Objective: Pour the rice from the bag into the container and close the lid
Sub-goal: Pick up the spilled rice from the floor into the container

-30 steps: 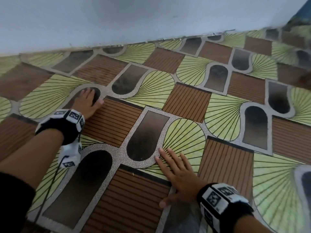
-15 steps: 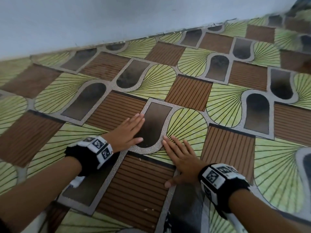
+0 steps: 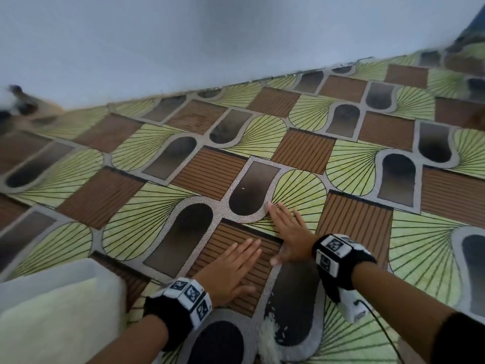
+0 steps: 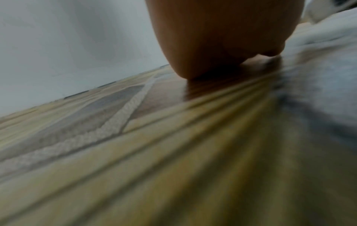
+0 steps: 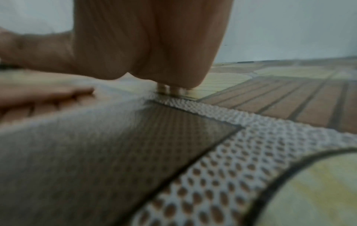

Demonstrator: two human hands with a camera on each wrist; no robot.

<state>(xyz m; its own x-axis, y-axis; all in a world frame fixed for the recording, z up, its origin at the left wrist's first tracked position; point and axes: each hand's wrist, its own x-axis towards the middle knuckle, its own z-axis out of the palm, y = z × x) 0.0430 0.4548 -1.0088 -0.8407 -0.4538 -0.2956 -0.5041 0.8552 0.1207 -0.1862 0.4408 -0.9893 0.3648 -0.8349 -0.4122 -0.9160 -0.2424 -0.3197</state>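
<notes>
Both hands: we hold nothing; our left hand (image 3: 231, 269) and right hand (image 3: 288, 232) lie flat, fingers straight, on the patterned floor mat (image 3: 354, 166).
Spilled rice: a small white heap (image 3: 270, 334) at 6 o'clock, just behind our wrists.
Container: the blurred translucent box (image 3: 52, 306) at 8 o'clock, its long axis unclear.
Nearer hand: we judge the left, beside the box.
Bag: not in view.
</notes>
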